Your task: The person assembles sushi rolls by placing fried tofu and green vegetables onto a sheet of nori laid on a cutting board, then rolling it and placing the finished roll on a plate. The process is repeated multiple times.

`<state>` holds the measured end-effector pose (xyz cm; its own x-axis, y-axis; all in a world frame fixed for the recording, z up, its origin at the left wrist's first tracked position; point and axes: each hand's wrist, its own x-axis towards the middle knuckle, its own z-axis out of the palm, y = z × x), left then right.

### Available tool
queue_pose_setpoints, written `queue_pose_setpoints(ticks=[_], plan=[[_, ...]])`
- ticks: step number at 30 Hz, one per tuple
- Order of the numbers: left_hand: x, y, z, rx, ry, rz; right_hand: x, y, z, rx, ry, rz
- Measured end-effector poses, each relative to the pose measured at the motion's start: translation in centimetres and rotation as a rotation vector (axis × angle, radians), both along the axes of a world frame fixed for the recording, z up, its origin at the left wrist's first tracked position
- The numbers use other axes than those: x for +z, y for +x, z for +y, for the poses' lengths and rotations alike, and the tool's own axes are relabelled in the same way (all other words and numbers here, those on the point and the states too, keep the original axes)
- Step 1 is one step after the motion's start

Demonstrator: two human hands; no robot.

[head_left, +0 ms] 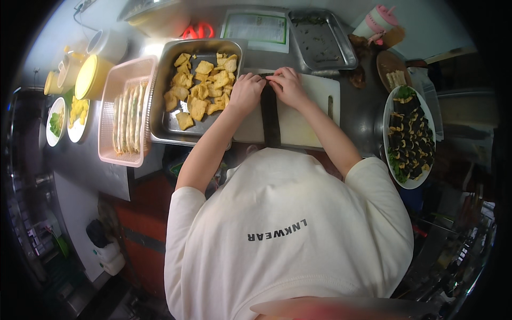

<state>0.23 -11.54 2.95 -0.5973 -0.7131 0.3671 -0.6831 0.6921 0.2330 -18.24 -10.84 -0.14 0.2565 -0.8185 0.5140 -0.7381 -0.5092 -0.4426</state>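
A long dark strip of seaweed [271, 120] lies on the white cutting board [311, 125], running from the board's near edge to its far side. At the strip's far end, my left hand [247, 94] has its fingers bent and closed on the seaweed from the left. My right hand [288, 88] meets it from the right, fingertips pinched at the same end. Whatever is between the fingertips is mostly hidden. Left of the board, a deep metal tray [160, 114] holds several yellow fried tofu-like pieces [198, 108].
A pink basket [106, 125] of pale rolls [129, 120] stands left of the tray. An oval plate [410, 184] of dark wrapped rolls sits right. Behind are a shallow metal tray [349, 58], red-handled scissors [198, 30] and a pink-white tumbler [376, 21].
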Motion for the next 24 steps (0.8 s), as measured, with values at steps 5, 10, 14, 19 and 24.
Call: queue_pose_setpoints(ticks=[5,10,14,19,24], plan=[[1.3,0.0,-1.2,-0.012,0.075,-0.122,0.7,-0.3,0.3,0.162,0.120,-0.185],[0.5,-0.6,-1.7,0.033,-0.100,-0.009,0.8,-0.1,-0.5,0.116,-0.007,-0.048],[-0.6,-0.9,-1.3,0.009,-0.083,-0.009,0.6,-0.4,-1.9,0.092,0.062,-0.029],[-1.3,-1.2,-2.5,0.065,-0.120,-0.119,0.3,-0.5,-2.6,-0.015,0.142,-0.368],[-0.5,-1.4,-3.1,0.077,-0.122,-0.218,1.8,-2.9,-0.7,-0.009,0.464,-0.871]])
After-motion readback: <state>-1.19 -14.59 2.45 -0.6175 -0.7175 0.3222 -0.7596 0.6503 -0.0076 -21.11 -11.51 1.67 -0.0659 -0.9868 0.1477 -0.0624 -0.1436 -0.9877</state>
